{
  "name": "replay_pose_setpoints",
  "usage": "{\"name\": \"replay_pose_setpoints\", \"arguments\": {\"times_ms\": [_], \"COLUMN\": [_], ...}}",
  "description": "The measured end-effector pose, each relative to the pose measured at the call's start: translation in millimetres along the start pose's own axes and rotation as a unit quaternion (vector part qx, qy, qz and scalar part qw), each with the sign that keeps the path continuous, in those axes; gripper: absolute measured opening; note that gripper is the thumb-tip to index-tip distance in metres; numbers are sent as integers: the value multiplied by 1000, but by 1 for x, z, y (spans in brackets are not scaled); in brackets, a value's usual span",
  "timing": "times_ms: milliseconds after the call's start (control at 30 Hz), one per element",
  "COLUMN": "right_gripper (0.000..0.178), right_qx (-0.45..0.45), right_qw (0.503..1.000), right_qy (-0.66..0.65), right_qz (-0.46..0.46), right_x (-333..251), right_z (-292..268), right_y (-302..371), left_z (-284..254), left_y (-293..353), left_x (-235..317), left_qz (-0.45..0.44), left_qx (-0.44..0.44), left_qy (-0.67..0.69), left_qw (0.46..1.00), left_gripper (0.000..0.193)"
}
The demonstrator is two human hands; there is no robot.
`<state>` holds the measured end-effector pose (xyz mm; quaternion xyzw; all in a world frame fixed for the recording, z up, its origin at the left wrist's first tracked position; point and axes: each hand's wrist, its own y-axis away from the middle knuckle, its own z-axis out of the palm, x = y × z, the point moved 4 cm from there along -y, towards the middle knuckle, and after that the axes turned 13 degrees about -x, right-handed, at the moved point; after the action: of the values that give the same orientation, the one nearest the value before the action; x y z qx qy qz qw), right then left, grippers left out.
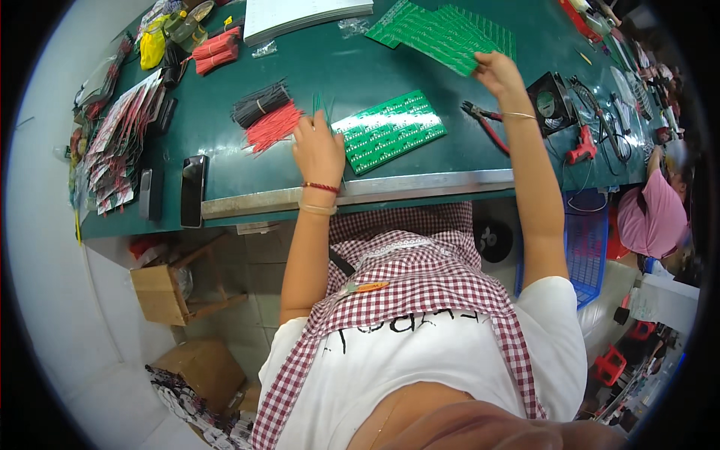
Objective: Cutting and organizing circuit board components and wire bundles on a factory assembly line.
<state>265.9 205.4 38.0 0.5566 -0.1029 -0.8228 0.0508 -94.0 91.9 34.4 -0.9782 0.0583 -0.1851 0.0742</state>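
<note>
Right hand (495,73): extended, pinching green board (441,45) | Left hand (319,148): palm-down, curled, hold unclear

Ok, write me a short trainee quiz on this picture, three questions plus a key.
1. True or false: the black phone lies to the left of the red wires beside the left hand.
2. What lies just right of the near green circuit board? (a) a hammer (b) red-handled pliers (c) a ruler
3. Which hand touches the far green circuit boards?

Key: 1. True. 2. b. 3. The right hand.
</note>
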Motion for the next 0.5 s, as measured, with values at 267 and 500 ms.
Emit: {"name": "replay_pose_setpoints", "arguments": {"times_ms": [267,500], "right_gripper": [31,72], "right_qx": [-12,-129], "right_qw": [964,790], "right_qy": [-261,592], "right_qz": [-54,-100], "right_x": [75,73], "right_z": [57,94], "right_y": [-46,35], "left_z": [5,1], "left_y": [9,8], "left_x": [-12,-18], "left_qz": [-19,-7], "left_qx": [-29,-12], "left_qy": [-34,3], "left_qw": [999,1000], "left_gripper": [32,31]}}
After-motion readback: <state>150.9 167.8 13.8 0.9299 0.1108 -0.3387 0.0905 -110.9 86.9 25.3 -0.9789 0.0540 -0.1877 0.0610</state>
